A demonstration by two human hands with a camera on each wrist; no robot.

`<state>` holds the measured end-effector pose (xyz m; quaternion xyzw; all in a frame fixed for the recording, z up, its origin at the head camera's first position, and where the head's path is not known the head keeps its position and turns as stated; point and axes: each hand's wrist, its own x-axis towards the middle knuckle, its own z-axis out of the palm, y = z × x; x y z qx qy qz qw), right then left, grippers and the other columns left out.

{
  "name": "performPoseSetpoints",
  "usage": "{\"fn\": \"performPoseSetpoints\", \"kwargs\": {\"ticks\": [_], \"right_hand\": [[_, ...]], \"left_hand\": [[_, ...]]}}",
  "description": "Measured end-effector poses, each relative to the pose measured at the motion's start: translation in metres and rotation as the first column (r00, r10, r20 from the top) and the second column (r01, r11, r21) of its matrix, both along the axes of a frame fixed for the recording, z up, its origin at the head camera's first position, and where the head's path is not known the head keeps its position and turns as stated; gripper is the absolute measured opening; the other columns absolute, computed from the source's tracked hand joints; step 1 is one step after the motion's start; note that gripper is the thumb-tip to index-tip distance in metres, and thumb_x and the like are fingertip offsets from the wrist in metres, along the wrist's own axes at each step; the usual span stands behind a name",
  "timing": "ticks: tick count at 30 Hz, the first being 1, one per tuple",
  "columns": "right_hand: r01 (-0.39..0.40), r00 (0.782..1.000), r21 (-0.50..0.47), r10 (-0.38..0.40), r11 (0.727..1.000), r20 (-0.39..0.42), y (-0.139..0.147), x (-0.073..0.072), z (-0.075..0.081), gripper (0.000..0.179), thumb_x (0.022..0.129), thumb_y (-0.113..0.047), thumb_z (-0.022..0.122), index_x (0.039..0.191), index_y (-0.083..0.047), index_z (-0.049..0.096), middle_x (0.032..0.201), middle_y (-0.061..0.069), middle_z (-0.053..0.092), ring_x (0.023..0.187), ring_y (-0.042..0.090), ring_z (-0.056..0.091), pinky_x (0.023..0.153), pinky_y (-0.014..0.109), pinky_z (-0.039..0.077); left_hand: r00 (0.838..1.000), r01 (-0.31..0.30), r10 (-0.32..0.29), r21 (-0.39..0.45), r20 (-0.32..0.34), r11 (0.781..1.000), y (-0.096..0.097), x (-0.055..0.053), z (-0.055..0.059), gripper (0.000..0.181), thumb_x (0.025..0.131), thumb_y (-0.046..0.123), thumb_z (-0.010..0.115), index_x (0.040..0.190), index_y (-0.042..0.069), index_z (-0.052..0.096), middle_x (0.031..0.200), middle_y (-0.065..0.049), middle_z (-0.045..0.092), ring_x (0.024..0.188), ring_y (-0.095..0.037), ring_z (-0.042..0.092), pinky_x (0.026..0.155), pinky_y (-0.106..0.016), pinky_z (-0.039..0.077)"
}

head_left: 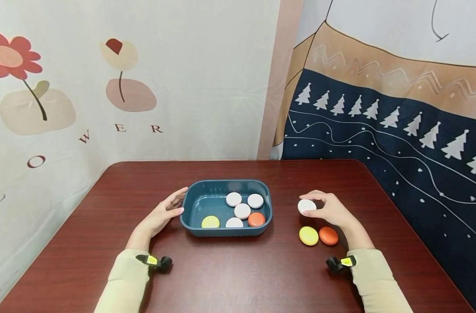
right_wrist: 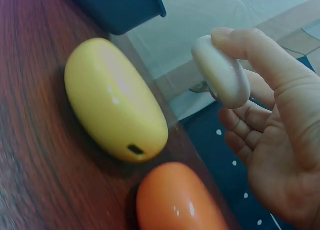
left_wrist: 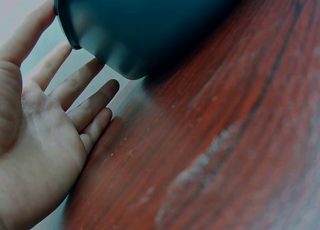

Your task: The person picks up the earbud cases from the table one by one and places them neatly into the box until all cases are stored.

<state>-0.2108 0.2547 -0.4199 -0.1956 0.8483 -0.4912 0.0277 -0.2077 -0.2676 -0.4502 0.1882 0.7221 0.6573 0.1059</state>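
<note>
My right hand (head_left: pixel 327 208) pinches a glossy white rounded disc (head_left: pixel 307 207) between thumb and fingers, right of the blue tray (head_left: pixel 227 232). In the right wrist view that white disc (right_wrist: pixel 220 72) is held up clear of the table. Just below the hand lie a yellow disc (head_left: pixel 309 236) and an orange disc (head_left: pixel 328 236), side by side. The yellow one (right_wrist: pixel 115 99) has a small dark slot in its edge. My left hand (head_left: pixel 160 216) touches the tray's left end, fingers spread and fairly straight, thumb at the rim. Inside the tray are several white discs, a yellow disc (head_left: pixel 210 222) and an orange disc (head_left: pixel 256 219).
The dark red wooden table (head_left: pixel 230 278) has rounded far corners. Behind it hangs a pale cloth (head_left: pixel 206 87) with flower prints, and at the right a navy cloth (head_left: pixel 339 130) with white trees. A small black camera (head_left: pixel 165 264) is strapped at each wrist.
</note>
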Motion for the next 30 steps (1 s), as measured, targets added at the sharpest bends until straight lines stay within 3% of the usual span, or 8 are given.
{"fn": "performPoseSetpoints", "kwargs": {"ticks": [10,20,23,27,30], "right_hand": [[0.057,0.994,-0.052,-0.061,0.997,-0.089,-0.013,0.003,0.01,0.044,0.076,-0.013,0.082,0.116,-0.003,0.068,0.114,0.008,0.063,0.107,0.021,0.049,0.091,0.045,0.035],[0.084,0.991,-0.041,-0.088,0.996,-0.104,-0.026,0.008,0.021,0.047,0.077,-0.018,0.082,0.12,-0.005,0.067,0.116,0.007,0.062,0.109,0.023,0.048,0.093,0.049,0.035],[0.076,0.99,-0.05,-0.081,0.996,-0.119,-0.034,0.014,0.032,0.045,0.078,-0.014,0.081,0.119,-0.003,0.067,0.116,0.01,0.062,0.108,0.025,0.049,0.092,0.051,0.037],[0.075,0.988,-0.059,-0.082,0.995,-0.132,-0.04,0.015,0.034,0.043,0.078,-0.014,0.081,0.118,-0.006,0.068,0.115,0.008,0.062,0.107,0.025,0.049,0.09,0.051,0.039],[0.077,0.985,-0.059,-0.085,0.995,-0.15,-0.042,0.01,0.026,0.043,0.076,-0.018,0.082,0.117,-0.011,0.07,0.113,0.003,0.063,0.106,0.02,0.05,0.088,0.047,0.041]], "left_hand": [[1.0,0.001,-0.001,-0.004,0.001,1.0,0.0,0.0,0.0,0.065,0.095,0.004,0.055,0.152,0.007,0.023,0.152,-0.02,0.025,0.135,-0.025,0.029,0.098,-0.018,0.034],[1.0,-0.001,0.001,-0.001,0.002,1.0,0.0,0.0,0.0,0.065,0.095,0.004,0.055,0.152,0.007,0.023,0.152,-0.02,0.024,0.133,-0.018,0.031,0.098,-0.018,0.034],[1.0,-0.003,0.003,0.0,0.004,1.0,0.0,0.001,0.001,0.065,0.095,0.004,0.056,0.152,0.007,0.023,0.152,-0.02,0.024,0.132,-0.017,0.031,0.098,-0.018,0.033],[1.0,-0.003,0.003,-0.002,0.005,1.0,0.0,0.001,0.001,0.065,0.095,0.005,0.055,0.152,0.008,0.023,0.153,-0.02,0.024,0.133,-0.018,0.031,0.098,-0.018,0.034],[1.0,-0.005,0.005,-0.008,0.006,1.0,-0.001,0.001,0.001,0.065,0.095,0.005,0.055,0.152,0.008,0.023,0.153,-0.02,0.024,0.134,-0.021,0.029,0.098,-0.018,0.034]]}}
